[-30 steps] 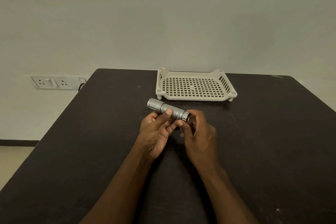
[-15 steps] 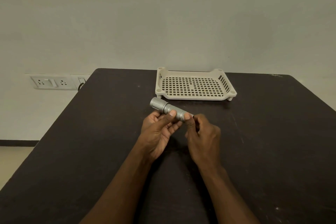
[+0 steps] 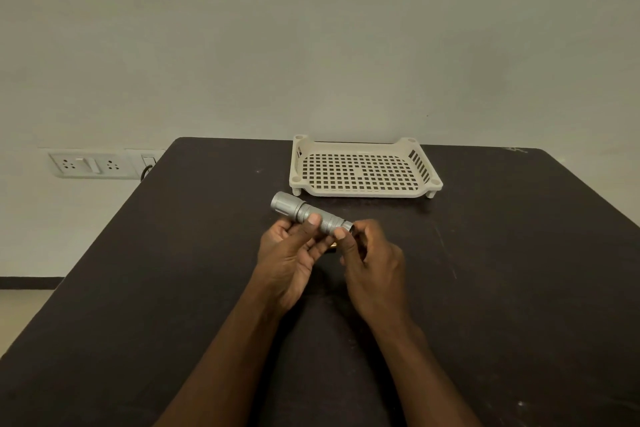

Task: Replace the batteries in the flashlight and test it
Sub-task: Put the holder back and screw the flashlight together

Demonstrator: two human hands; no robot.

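A silver flashlight [image 3: 310, 213] is held above a dark table [image 3: 194, 253], just in front of a cream perforated tray [image 3: 363, 168] that stands on the table's far side. The flashlight lies nearly level, its wider head end pointing away from the tray's near left corner and its narrower tail end pointing toward the right hand [image 3: 372, 262]. The left hand [image 3: 291, 253] grips the knurled barrel from below, its fingers curled under the body and its thumb pressed on top. The right hand meets the tail end, its thumb and fingertips pinching the rim there; whether a cap sits on that end cannot be told. A small brass-coloured object [image 3: 333, 245], mostly hidden, shows between the hands, nearer than the tray. A wall socket panel [image 3: 91, 165] lies well left of the tray.
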